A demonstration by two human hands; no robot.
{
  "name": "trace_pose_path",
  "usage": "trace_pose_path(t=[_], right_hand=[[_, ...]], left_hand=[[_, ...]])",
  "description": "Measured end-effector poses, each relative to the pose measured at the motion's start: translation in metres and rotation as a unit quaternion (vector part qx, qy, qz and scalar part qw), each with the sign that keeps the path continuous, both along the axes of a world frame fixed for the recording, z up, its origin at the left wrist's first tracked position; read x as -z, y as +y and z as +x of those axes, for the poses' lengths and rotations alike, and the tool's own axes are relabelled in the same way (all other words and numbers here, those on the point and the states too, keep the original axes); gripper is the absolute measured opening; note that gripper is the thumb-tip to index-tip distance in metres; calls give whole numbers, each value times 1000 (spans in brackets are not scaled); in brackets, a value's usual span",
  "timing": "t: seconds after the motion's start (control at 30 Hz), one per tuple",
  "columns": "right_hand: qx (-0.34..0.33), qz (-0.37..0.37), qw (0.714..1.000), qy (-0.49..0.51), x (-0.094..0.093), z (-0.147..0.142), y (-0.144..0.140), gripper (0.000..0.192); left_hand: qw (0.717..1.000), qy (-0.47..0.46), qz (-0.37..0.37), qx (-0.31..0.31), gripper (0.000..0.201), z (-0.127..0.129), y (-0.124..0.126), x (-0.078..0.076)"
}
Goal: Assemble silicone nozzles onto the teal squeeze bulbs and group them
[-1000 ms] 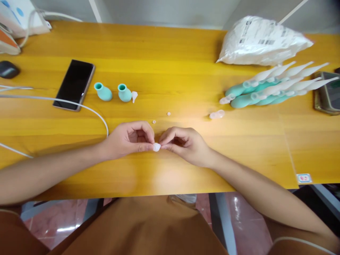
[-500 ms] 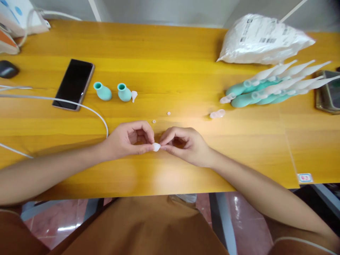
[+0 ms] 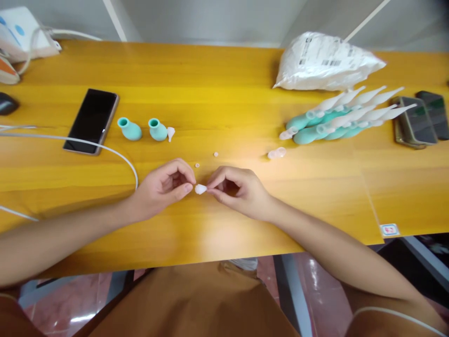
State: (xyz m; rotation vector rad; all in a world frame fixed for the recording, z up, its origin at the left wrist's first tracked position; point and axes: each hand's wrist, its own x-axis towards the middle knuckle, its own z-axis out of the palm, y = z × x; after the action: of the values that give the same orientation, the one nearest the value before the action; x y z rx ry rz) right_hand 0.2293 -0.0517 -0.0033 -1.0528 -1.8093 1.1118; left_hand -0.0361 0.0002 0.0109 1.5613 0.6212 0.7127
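Note:
Between thumb and fingers, my right hand (image 3: 239, 189) pinches a small white funnel-shaped piece (image 3: 200, 189) by its narrow end, the wide end pointing left. My left hand (image 3: 164, 188) is just left of that piece, thumb and index fingertip apart and holding nothing. Above the hands lie two tiny pale rings (image 3: 197, 165), one a little farther right. Two teal rubber bulbs (image 3: 129, 129) with open necks lie farther back to the left. A similar white piece (image 3: 170, 134) rests against the right-hand bulb.
Several teal bulbs with long white nozzles (image 3: 351, 117) lie grouped at right, pale translucent pieces (image 3: 277, 153) beside them. Behind is a white plastic bag (image 3: 326, 63). A phone (image 3: 91, 121) lies left, crossed by a white cable (image 3: 121, 157). Dark phone-like objects (image 3: 417, 121) lie far right.
My left fingers have let go of the white piece and moved slightly left. It stays pinched in my right hand. The view has shifted a little to the right.

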Motion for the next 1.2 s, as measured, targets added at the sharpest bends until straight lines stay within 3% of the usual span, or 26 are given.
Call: trace_pose_path(t=[0.1, 0.17, 0.4, 0.57, 0.67, 0.83, 0.93, 1.0, 1.1, 1.2], right_hand=[[1, 139, 987, -81, 2, 3, 6, 7], [1, 191, 974, -120, 3, 5, 8, 9], [2, 246, 949, -196, -1, 8, 10, 13], [-3, 248, 944, -218, -3, 12, 14, 15], [23, 254, 943, -213, -13, 21, 14, 17], [216, 261, 919, -201, -46, 58, 10, 25], [308, 261, 886, -226, -60, 83, 9, 23], [317, 247, 876, -267, -64, 96, 11, 27], [278, 219, 883, -310, -64, 108, 17, 33], [261, 213, 876, -346, -63, 110, 20, 28]], left_hand=[[996, 47, 69, -20, 4, 0, -3, 0], [993, 69, 93, -18, 2, -1, -4, 0], [985, 95, 144, -5, 10, -2, -4, -1], [975, 133, 177, -9, 10, -4, 0, -6], [957, 180, 225, -14, 12, -6, 7, -6], [891, 238, 387, 13, 32, -7, 20, 2], [869, 248, 428, 31, 40, -6, 22, 7], [867, 249, 430, 35, 40, -6, 22, 9], [872, 252, 418, 37, 36, -7, 22, 10], [873, 254, 415, 28, 29, -8, 23, 11]])
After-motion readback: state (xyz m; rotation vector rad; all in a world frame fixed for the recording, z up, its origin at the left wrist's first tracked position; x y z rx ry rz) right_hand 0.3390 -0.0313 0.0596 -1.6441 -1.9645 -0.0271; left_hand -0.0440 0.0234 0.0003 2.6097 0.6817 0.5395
